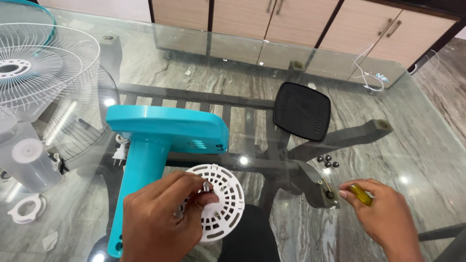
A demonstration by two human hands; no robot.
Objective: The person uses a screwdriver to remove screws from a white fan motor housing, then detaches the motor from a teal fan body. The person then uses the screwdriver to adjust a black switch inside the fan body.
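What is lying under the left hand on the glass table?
Under the left hand lies a white round vented cover, beside the turquoise fan stand. The fingers pinch a small metal part at its centre; the cover's left portion is hidden.

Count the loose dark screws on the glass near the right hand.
4, clustered on the glass table: screws between the black square plate and the right hand. Others may be hidden under the hands.
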